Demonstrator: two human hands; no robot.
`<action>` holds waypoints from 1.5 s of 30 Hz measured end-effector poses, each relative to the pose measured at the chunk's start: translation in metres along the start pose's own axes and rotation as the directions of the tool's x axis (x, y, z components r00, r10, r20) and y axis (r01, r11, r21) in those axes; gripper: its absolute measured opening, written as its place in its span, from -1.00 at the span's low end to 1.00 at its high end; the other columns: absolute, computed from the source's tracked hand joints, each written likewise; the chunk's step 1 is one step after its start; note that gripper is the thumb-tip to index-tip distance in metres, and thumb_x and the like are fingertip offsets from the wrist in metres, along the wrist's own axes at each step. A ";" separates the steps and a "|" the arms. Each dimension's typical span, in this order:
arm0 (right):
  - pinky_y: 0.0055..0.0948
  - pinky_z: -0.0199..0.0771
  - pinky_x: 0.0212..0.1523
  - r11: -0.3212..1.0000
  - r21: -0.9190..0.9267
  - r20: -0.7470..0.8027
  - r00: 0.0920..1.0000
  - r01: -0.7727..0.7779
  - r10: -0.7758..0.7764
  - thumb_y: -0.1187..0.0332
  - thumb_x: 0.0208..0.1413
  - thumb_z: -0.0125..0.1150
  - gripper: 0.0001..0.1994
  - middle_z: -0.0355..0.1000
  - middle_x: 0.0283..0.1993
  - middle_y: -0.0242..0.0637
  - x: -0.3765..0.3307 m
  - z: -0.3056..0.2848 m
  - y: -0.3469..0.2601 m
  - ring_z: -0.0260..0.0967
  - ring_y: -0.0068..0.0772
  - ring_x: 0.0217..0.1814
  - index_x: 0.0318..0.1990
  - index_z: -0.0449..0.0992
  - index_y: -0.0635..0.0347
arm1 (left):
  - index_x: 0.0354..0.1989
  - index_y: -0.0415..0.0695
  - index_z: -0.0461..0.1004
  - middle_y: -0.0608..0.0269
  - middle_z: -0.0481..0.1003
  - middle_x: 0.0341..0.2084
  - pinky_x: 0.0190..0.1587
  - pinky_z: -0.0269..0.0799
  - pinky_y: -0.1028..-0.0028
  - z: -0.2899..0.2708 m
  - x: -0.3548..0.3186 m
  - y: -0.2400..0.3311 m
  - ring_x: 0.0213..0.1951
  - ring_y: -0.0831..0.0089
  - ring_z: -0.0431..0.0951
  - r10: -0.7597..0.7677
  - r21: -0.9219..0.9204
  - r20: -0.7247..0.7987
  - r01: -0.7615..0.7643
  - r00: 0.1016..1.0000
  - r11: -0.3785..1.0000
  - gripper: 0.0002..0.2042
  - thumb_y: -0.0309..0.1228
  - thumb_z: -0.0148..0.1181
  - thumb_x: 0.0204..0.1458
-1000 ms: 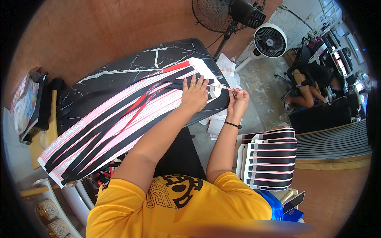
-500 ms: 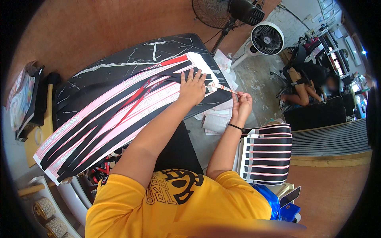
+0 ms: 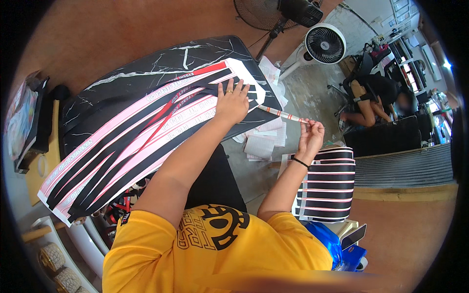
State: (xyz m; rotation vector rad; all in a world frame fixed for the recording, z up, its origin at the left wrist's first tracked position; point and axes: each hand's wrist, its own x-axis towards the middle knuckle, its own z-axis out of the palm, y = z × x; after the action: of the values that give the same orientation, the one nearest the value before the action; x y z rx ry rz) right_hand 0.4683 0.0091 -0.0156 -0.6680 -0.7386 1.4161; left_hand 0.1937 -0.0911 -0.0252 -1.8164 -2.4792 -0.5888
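My left hand (image 3: 233, 102) lies flat, fingers spread, near the right end of a long printed sheet (image 3: 241, 71) with pink and white bands. Flat black ribbons (image 3: 110, 142) run along the sheet, some loose and crossing, and a red strip (image 3: 209, 70) lies along its far edge. Off the table's right side, my right hand (image 3: 311, 136) pinches the end of a narrow white tape strip (image 3: 281, 114) with orange-red marks. That strip stretches taut from the sheet's right end, close to my left fingers.
The sheet rests on a black marble-patterned table (image 3: 161, 61). Papers (image 3: 266, 141) lie on the floor to the right. A stack of black-striped sheets (image 3: 330, 183) stands near my right elbow. A white fan (image 3: 325, 44) stands beyond, and another person (image 3: 373, 95) sits farther right.
My right hand has moved right and slightly down, drawing the tape strip out longer. My left hand stays flat on the sheet; the whole view has shifted slightly.
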 end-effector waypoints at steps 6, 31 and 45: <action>-0.05 0.63 -0.06 0.984 0.091 -0.274 0.946 -0.156 0.175 0.45 0.31 -0.08 -0.92 0.43 -0.21 -0.04 0.004 -0.020 0.025 0.52 -0.07 -0.18 -0.15 0.30 0.26 | 0.39 0.09 0.16 0.22 0.09 0.41 0.40 -0.25 -0.16 0.001 -0.001 -0.002 0.43 0.09 0.00 0.011 -0.010 -0.008 -0.011 1.000 1.000 -0.51 -0.18 -0.23 0.28; -0.18 0.37 0.11 0.404 -0.604 0.789 0.588 0.688 0.179 0.44 -0.33 0.51 -0.66 0.53 0.00 -0.12 -0.074 0.140 0.089 0.41 -0.06 0.10 -0.27 0.61 0.19 | 0.31 -0.11 0.23 0.12 0.21 0.32 0.35 0.09 0.40 -0.059 0.018 -0.067 0.31 0.38 0.22 -0.132 -0.989 0.148 0.145 0.980 -0.033 -0.54 -0.42 0.05 0.22; -0.14 0.20 0.26 0.408 -0.631 0.764 0.620 0.660 0.179 0.40 -0.28 0.50 -0.53 0.36 0.20 -0.06 -0.073 0.130 0.097 0.26 0.00 0.26 -0.08 0.58 0.10 | 0.45 0.09 -0.02 -0.03 -0.24 0.47 0.30 -0.33 -0.41 -0.121 -0.095 -0.089 0.46 -0.19 -0.32 -0.232 0.110 0.122 0.219 0.965 0.970 0.14 0.12 0.50 -0.35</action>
State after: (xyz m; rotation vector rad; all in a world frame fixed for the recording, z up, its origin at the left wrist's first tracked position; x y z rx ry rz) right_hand 0.3054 -0.0623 -0.0152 -0.6591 -2.3214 0.8046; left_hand 0.1175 -0.2382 0.0398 -1.6027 -2.7734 -0.3559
